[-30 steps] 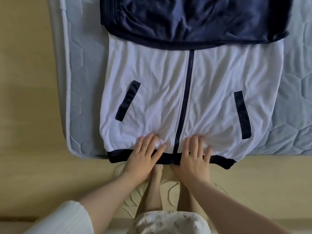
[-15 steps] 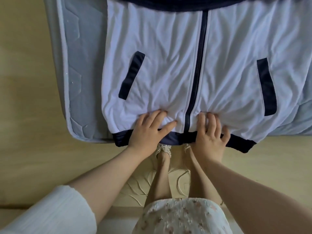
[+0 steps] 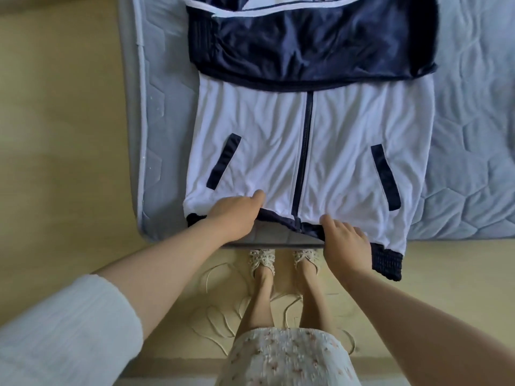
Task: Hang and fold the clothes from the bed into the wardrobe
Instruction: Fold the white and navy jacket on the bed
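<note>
A white zip jacket (image 3: 345,151) with navy pocket strips and a navy hem lies face up on the bed (image 3: 473,135), its navy upper part (image 3: 306,48) folded down over the chest. My left hand (image 3: 237,213) grips the hem left of the zip, thumb on top and fingers tucked under the cloth. My right hand (image 3: 345,238) grips the hem right of the zip in the same way. Between the hands the hem is raised off the mattress edge.
The grey quilted mattress corner (image 3: 150,190) juts toward me at the left. Yellowish floor (image 3: 55,135) runs along the left and near side. My feet stand on a patterned mat (image 3: 217,302) right against the bed edge.
Both hands lay flat on the jacket's lower edge before; now their fingers have gone under the hem and lifted it. The view has pulled back, showing the navy fold again.
</note>
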The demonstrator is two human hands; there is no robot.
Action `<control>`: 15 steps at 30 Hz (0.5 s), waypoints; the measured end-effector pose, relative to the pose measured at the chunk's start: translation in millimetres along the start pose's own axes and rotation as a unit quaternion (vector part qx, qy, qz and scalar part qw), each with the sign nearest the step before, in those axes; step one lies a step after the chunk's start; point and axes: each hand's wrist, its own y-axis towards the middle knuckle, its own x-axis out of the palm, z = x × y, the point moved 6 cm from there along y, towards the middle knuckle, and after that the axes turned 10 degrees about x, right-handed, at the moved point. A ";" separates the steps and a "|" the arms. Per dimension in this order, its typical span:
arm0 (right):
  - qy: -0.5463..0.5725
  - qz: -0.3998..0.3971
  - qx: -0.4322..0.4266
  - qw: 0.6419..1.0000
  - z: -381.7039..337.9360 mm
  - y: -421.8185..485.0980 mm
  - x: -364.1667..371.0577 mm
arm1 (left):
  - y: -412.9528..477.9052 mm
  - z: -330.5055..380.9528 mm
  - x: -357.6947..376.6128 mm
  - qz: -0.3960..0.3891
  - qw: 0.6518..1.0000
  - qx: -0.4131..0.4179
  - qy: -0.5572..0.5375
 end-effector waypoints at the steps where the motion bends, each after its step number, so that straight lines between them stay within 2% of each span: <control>1: -0.016 0.004 -0.009 1.000 -3.4 0.2 -10.1 | -3.0 4.3 -8.1 0.019 0.999 0.004 0.028; 2: -0.022 0.013 -0.014 1.000 -6.9 -0.6 -23.5 | -7.9 7.7 -17.3 0.043 0.998 0.000 0.047; 5: 0.005 0.046 -0.008 0.999 -11.4 -1.8 -64.2 | -20.4 5.9 -42.8 0.100 0.994 -0.048 0.013; 7: 0.023 0.039 -0.005 0.999 -9.1 -1.8 -85.4 | -25.3 6.2 -54.3 0.083 0.996 -0.021 0.017; 10: 0.023 -0.011 -0.017 1.000 -4.0 -1.3 -104.5 | -35.8 3.0 -70.2 0.027 0.999 0.011 -0.038; 13: 0.008 -0.032 -0.024 0.999 -2.0 -4.3 -116.9 | -39.4 4.1 -82.5 -0.009 0.996 0.007 -0.083; 15: -0.008 -0.031 -0.032 0.999 -3.6 -7.4 -120.8 | -38.1 9.1 -89.5 -0.009 0.998 0.004 -0.066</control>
